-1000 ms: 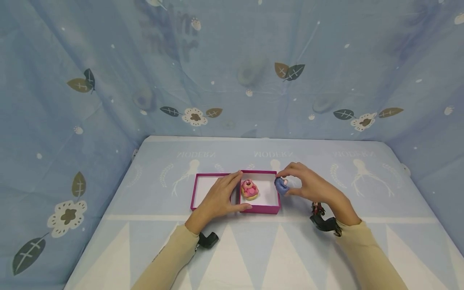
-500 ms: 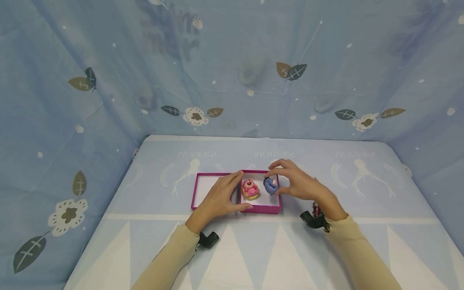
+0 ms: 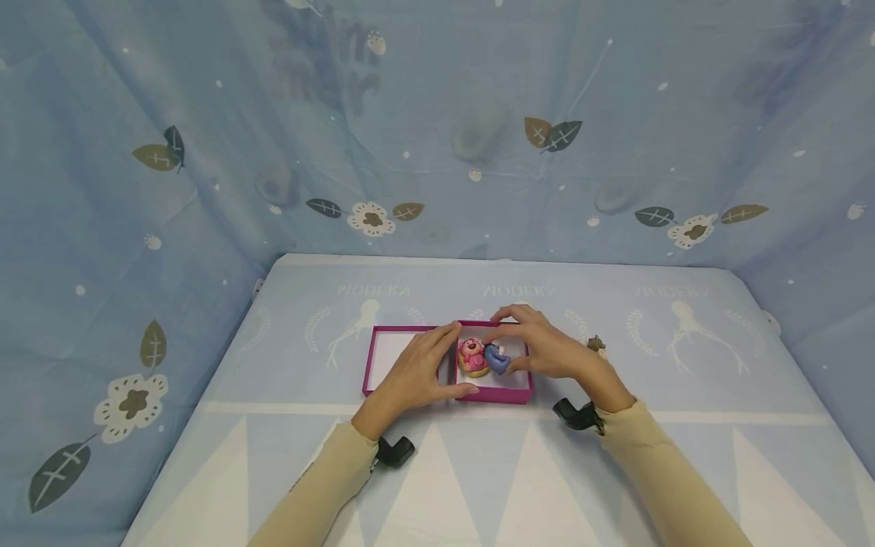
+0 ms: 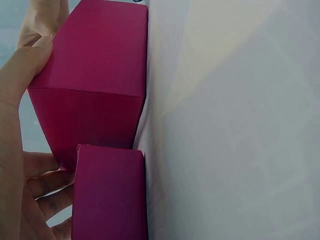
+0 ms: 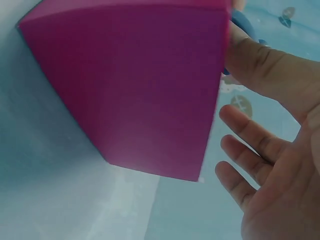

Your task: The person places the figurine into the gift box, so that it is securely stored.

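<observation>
In the head view, my left hand (image 3: 413,368) holds the magenta box (image 3: 494,395) across its left end, thumb at the front rim and fingertips near the back rim. A pink bear figurine (image 3: 472,355) with a yellow base sits inside on the left. Right beside it, a blue figurine (image 3: 497,361) is pinched between thumb and fingers of my right hand (image 3: 547,348), which reaches over the box's right side. In the right wrist view the box wall (image 5: 130,90) hides most of the blue figurine (image 5: 242,22); the other fingers there are spread off the wall.
A shallower magenta tray, like a lid (image 3: 390,361), lies left of the box with its white inside up. Behind my right wrist a small brownish figurine (image 3: 596,343) shows in part. Dark wrist-worn cameras (image 3: 395,452) hang under both wrists. Patterned cloth covers the table (image 3: 307,486).
My right hand has carried the blue figurine leftward from outside the box's right wall to beside the pink bear figurine. My left hand stays on the box.
</observation>
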`<state>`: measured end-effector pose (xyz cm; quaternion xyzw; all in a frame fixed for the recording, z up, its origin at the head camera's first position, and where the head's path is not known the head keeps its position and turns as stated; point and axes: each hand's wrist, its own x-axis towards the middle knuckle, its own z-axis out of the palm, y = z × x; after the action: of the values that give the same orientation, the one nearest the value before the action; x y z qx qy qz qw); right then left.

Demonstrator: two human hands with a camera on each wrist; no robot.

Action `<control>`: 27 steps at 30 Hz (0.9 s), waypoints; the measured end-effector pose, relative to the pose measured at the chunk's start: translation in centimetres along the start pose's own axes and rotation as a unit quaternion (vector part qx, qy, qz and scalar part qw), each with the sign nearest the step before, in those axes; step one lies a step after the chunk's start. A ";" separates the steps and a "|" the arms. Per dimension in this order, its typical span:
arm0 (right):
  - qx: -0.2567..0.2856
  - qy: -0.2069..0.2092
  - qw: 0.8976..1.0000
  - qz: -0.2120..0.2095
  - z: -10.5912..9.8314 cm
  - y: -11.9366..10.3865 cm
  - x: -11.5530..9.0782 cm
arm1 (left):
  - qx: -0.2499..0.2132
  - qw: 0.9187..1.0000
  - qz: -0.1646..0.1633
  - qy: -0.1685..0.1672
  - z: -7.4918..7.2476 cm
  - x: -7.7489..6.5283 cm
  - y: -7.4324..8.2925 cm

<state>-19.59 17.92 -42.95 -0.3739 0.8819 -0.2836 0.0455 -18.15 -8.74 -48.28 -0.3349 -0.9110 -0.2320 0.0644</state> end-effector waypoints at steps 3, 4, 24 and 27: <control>-0.010 -0.005 1.000 -0.003 0.4 0.2 0.2 | 0.002 1.000 0.003 0.003 0.0 0.1 0.0; -0.012 -0.006 1.000 -0.003 0.5 0.2 0.3 | 0.004 1.000 0.003 0.003 0.0 0.1 0.0; 0.007 -0.014 1.000 0.011 2.4 0.2 0.3 | 0.003 1.000 0.002 -0.004 0.1 0.1 -0.1; 0.004 -0.008 1.000 -0.002 2.6 0.3 0.4 | 0.002 1.000 0.001 -0.004 0.1 0.1 -0.1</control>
<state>-19.28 16.61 -45.25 -0.3773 0.8799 -0.2839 0.0531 -18.28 -8.72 -48.36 -0.3366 -0.9114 -0.2287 0.0615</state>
